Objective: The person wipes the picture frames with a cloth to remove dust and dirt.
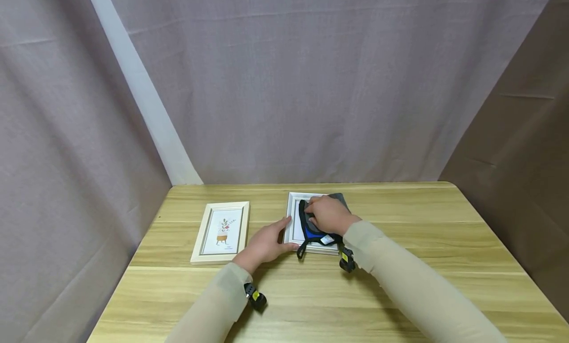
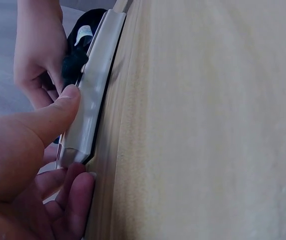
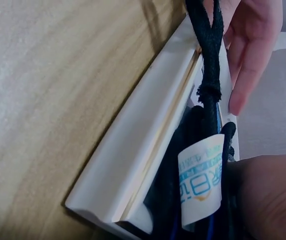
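Note:
A silver-white picture frame lies face up near the table's back edge. My left hand holds its near left corner; in the left wrist view, the thumb lies on the near bar while the fingertips bend round the corner. Across the frame's face spreads a dark grey cloth with black edging and a blue patch. My right hand grips this cloth with curled fingers against the picture. A black loop and a white printed label hang from the cloth over the frame's near side. The cloth hides most of the picture.
To the left, a cream picture frame with a potted-plant print lies face up on the wooden table. Grey curtains hang behind the table's back edge, and a brown one at the right. Both wrists carry small black cameras.

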A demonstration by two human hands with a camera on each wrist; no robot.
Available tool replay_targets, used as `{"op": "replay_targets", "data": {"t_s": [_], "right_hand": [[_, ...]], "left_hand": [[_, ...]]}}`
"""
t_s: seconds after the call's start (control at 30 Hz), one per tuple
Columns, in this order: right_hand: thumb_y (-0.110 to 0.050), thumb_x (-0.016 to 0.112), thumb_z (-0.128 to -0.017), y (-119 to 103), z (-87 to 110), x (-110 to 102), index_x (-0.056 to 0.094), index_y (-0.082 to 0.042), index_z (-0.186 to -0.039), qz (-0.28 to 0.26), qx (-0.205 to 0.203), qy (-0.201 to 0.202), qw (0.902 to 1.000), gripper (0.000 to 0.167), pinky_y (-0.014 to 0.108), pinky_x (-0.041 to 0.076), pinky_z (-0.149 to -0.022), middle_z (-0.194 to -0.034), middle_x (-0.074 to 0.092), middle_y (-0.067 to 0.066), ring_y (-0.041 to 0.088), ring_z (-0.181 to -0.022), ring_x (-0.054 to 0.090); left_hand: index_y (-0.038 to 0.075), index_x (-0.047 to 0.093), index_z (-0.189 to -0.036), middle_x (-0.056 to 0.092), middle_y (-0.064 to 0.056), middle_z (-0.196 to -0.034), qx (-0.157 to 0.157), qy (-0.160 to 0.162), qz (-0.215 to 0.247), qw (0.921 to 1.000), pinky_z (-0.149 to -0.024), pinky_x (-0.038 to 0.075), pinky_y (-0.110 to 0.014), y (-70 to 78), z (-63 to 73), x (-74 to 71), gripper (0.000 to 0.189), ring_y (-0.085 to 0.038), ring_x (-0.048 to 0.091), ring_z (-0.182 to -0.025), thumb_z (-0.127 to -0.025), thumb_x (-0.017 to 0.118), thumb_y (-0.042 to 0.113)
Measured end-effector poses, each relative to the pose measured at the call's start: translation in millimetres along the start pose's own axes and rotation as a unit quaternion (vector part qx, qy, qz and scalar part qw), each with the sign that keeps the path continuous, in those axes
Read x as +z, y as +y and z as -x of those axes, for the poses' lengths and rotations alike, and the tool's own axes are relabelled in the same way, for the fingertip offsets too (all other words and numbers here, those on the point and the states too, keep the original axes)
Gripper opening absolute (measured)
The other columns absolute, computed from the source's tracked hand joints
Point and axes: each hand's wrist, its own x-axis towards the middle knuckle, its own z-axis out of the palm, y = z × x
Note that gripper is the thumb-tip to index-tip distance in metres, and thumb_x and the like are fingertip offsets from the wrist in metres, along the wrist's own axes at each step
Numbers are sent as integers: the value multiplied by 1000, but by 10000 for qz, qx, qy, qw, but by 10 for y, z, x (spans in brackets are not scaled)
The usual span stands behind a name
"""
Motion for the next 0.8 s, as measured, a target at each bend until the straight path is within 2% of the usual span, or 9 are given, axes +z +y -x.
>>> {"op": "replay_targets", "data": {"t_s": [0.2,0.37,0.53,0.8], "right_hand": [[-15,82,-100,-67,47,1,85,-11,-114,-7,-164,129,9998,16,49,64,-80,-105,71,4,30,-93,73],[-13,82,-99,-125,105,17,85,-10,-115,-52,-294,151,9994,16,47,64,-76,-104,71,4,29,-93,73],[-11,81,-100,-177,160,9,85,-6,-118,-174,-447,95,9988,20,46,64,-83,-110,73,7,29,-98,74],[-9,78,-102,-199,225,33,84,-6,-124,-240,-570,-22,9981,22,44,63,-93,-118,74,7,29,-107,74]], "left_hand": [[16,40,-172,51,-12,-167,-39,-27,6,10000,-123,42,-49,-28,-1,1,93,-36,51,-151,-98,81,55],[17,40,-172,49,-11,-168,-67,-42,35,10000,-124,41,-49,-52,-4,-4,94,-35,49,-152,-97,82,56],[15,40,-172,49,-12,-169,-31,-37,54,10000,-124,41,-49,-55,-13,-14,94,-35,49,-152,-97,82,55],[16,40,-172,47,-11,-169,-78,-49,20,10000,-124,41,-50,-43,-33,-21,93,-36,48,-153,-98,81,55]]}}
